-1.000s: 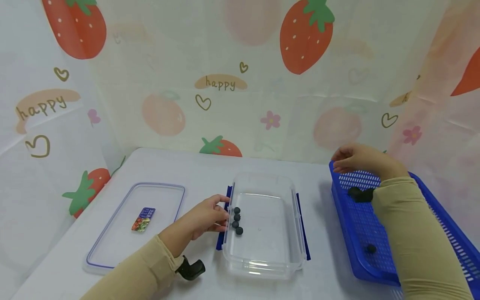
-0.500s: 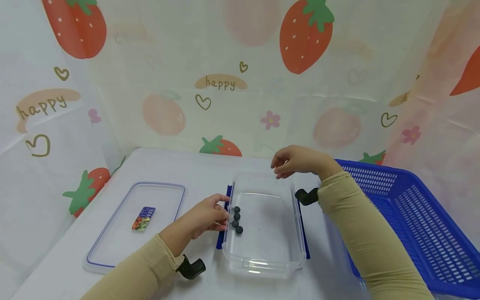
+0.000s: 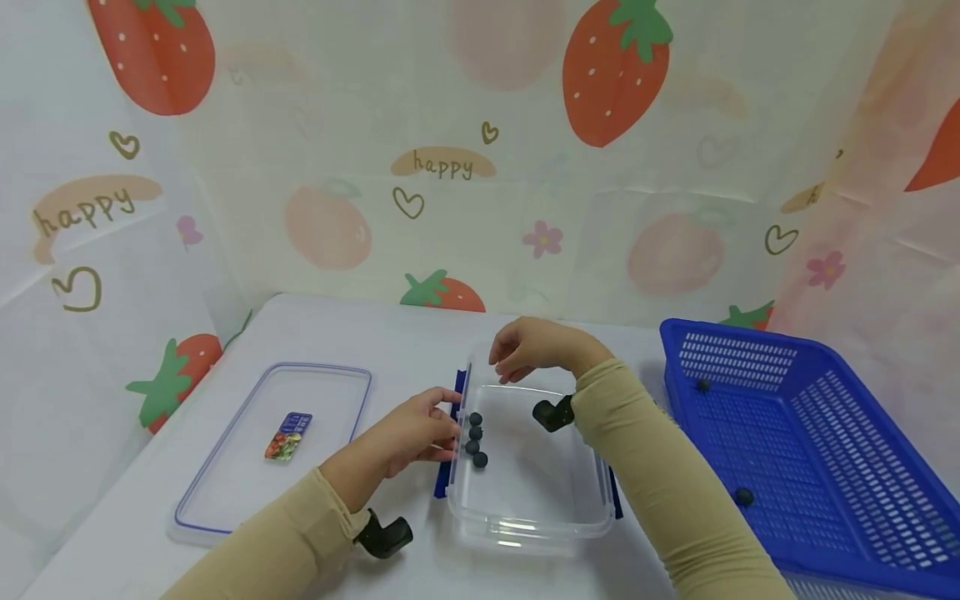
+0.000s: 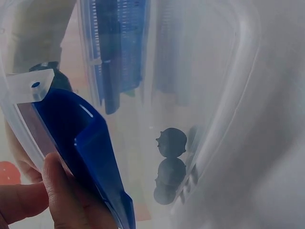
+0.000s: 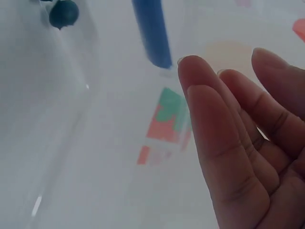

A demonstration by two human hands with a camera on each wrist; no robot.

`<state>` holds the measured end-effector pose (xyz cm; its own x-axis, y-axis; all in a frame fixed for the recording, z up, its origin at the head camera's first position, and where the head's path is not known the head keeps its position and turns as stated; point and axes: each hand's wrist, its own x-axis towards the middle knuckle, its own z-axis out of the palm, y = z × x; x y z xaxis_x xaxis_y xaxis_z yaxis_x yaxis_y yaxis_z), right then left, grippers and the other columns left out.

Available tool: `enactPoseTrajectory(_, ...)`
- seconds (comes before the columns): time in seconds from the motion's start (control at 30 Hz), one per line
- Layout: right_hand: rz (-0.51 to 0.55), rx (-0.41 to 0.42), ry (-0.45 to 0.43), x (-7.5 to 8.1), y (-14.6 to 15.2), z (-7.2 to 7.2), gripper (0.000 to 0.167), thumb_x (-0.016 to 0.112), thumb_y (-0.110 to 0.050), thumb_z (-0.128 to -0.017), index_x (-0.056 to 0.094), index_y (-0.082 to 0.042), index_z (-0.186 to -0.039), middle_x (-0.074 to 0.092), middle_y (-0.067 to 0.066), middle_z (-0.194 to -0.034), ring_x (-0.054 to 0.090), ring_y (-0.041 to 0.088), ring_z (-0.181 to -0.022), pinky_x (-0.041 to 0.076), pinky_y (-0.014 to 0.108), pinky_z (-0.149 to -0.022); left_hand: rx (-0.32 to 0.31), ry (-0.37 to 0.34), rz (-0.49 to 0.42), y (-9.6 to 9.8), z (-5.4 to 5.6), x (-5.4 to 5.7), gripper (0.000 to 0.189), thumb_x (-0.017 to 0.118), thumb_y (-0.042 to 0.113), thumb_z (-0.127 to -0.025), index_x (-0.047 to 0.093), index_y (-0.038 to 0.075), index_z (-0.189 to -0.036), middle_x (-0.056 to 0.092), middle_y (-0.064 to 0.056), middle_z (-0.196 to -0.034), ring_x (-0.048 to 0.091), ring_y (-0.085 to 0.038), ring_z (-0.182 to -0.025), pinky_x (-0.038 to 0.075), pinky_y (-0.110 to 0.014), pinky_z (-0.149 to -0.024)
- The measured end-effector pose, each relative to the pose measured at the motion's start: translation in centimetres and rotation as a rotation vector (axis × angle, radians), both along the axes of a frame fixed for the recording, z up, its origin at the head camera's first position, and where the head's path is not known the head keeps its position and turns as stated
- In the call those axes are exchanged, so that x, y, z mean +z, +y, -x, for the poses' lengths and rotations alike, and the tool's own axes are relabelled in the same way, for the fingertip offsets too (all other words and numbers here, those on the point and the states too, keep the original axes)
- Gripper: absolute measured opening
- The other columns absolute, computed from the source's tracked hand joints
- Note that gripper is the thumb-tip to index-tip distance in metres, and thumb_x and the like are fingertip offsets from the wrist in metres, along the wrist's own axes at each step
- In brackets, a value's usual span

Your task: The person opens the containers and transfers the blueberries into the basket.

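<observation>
Four dark balls [image 3: 480, 460] sat in box [image 3: 532, 528], two left in basket [image 3: 817, 450], lid [image 3: 322, 392] off. Left hand [image 3: 416, 429] spread against box; right hand [image 3: 536, 346]: couldn't tell.

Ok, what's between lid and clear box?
In the head view: the left hand at the edge of the box, plus its sleeve and black wrist piece; beyond the hand, just white tabletop.

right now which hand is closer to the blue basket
Right. The right hand is over the far part of the clear box, left of the blue basket; the left hand is farther off, at the box's left side.
</observation>
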<state>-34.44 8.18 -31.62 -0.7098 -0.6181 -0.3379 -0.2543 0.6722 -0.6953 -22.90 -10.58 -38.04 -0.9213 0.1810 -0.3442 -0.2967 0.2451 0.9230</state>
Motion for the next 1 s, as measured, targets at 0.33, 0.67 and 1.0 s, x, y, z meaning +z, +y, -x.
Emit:
enactPoseTrajectory(0.33, -0.019, -0.053, -0.041, -3.6, -2.2, 0.4, 0.011, 0.060, -0.004, -0.086, 0.063, 0.003, -0.094, 0.063, 0.011, -0.084, 0.065, 0.027, -0.081, 0.055, 0.028, -0.069, -0.013, -0.007, -0.004, 0.1, 0.1, 0.0, 0.049, 0.056, 0.004, -0.089, 0.038, 0.012, -0.133, 0.057, -0.020, -0.098, 0.059, -0.021, -0.074, 0.055, -0.030, -0.067)
enactPoseTrajectory(0.67, -0.108, -0.041, -0.060, -5.6, -3.1, 0.2, 0.012, 0.053, 0.002, -0.088, 0.064, -0.001, -0.093, 0.062, 0.012, -0.086, 0.065, 0.021, -0.076, 0.055, 0.028, -0.068, -0.014, 0.007, -0.011, -0.1, 0.0, 0.0, 0.048, 0.055, 0.003, -0.089, 0.039, 0.012, -0.133, 0.057, -0.020, -0.098, 0.059, -0.021, -0.074, 0.055, -0.030, -0.067)
enactPoseTrajectory(1.0, -0.102, -0.060, -0.172, -7.0, -2.9, 0.4, 0.019, 0.049, 0.007, -0.086, 0.063, -0.001, -0.095, 0.063, 0.013, -0.086, 0.064, 0.020, -0.075, 0.055, 0.029, -0.068, -0.012, 0.008, -0.011, 0.0, 0.0, -0.1, 0.048, 0.054, 0.003, -0.089, 0.039, 0.012, -0.133, 0.057, -0.019, -0.099, 0.059, -0.021, -0.074, 0.055, -0.030, -0.067)
